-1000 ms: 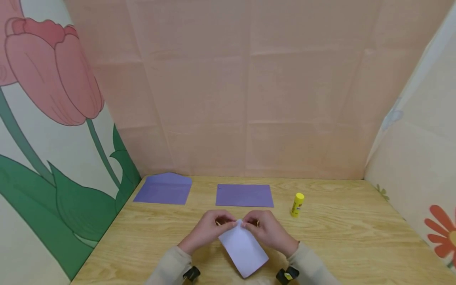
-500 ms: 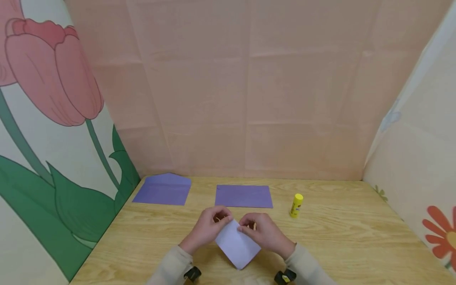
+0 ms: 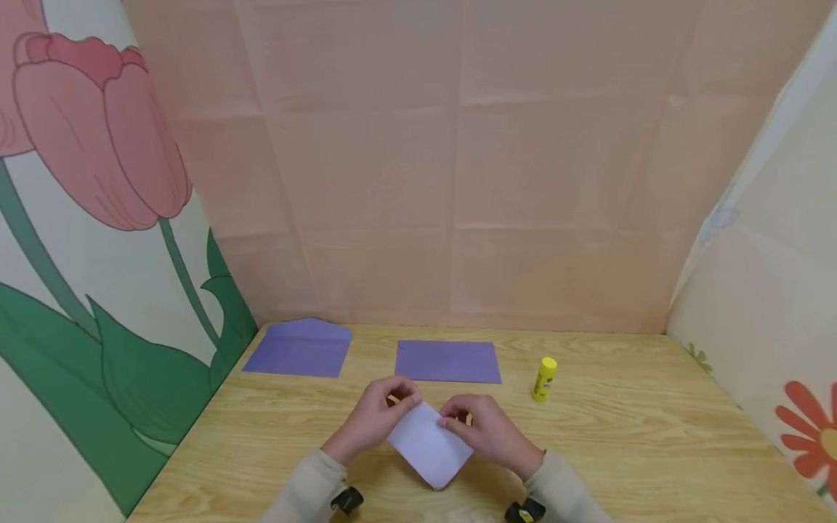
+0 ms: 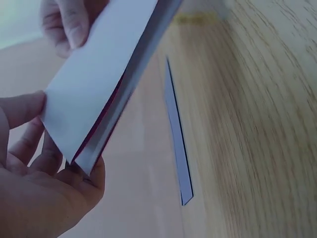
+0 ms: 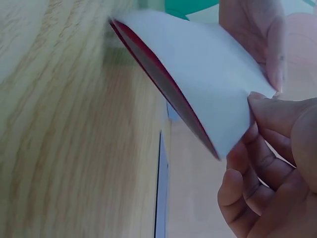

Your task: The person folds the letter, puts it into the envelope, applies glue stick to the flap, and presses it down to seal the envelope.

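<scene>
The left hand (image 3: 375, 418) pinched the white paper (image 3: 430, 447) near its top corner, and the right hand (image 3: 487, 434) pinched its edge just beside, so the paper sat between the two, tilted above the desk (image 3: 641, 443). Its lower corner pointed toward the person; whether that corner touched the desk could not be told. The wrist views showed two layers parted along one side, with red at their edges. Because only thumbs and fingertips held it, and close together, the loose lower part seemed likely to swing or gape if either pinch slackened. Uneven pulling could have creased the sheet or slid the layers out of line; pressed down like that, it would probably have kept a crooked fold. The purple envelope (image 3: 299, 356), the purple rectangle (image 3: 447, 362) and the upright glue stick (image 3: 544, 379) lay beyond reach of an accidental knock.
</scene>
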### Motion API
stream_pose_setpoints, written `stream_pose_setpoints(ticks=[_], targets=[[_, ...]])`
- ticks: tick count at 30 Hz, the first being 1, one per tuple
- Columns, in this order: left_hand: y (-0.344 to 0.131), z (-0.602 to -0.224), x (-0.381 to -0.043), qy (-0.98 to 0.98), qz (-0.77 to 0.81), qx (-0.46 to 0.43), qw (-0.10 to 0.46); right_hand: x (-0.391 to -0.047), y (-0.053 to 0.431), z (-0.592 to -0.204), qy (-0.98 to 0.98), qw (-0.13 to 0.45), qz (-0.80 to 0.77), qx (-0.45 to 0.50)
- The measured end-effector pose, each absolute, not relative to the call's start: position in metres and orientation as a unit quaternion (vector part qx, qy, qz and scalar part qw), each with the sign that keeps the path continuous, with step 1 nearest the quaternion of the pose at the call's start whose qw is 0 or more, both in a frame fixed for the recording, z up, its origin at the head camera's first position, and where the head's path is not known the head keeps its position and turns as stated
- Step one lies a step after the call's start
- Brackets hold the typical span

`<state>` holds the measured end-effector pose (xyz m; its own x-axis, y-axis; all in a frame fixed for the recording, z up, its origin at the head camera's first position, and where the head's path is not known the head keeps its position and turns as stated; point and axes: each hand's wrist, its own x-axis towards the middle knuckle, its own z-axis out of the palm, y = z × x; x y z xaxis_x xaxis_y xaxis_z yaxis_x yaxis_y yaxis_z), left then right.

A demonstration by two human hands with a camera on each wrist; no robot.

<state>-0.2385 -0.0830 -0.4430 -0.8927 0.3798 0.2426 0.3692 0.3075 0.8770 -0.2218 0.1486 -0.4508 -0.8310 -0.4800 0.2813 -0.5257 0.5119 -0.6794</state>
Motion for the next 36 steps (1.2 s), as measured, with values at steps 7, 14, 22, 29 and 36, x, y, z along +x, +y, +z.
stream_pose_setpoints(ticks=[7, 14, 22, 29, 36], targets=[[-0.088, -0.445, -0.243, 0.803, 0.557, 0.213, 0.003, -0.223, 0.155, -0.455, -0.870, 0.027, 0.405, 0.280], [-0.090, -0.447, -0.244, 0.808, 0.546, 0.222, -0.005, -0.226, 0.157, -0.458, -0.872, 0.028, 0.406, 0.273], [-0.095, -0.443, -0.244, 0.801, 0.566, 0.192, -0.014, -0.225, 0.159, -0.459, -0.875, 0.059, 0.406, 0.258], [-0.097, -0.446, -0.242, 0.803, 0.570, 0.173, -0.027, -0.226, 0.162, -0.461, -0.873, 0.065, 0.420, 0.240], [-0.099, -0.449, -0.247, 0.806, 0.567, 0.164, -0.039, -0.228, 0.163, -0.462, -0.867, 0.074, 0.419, 0.261]])
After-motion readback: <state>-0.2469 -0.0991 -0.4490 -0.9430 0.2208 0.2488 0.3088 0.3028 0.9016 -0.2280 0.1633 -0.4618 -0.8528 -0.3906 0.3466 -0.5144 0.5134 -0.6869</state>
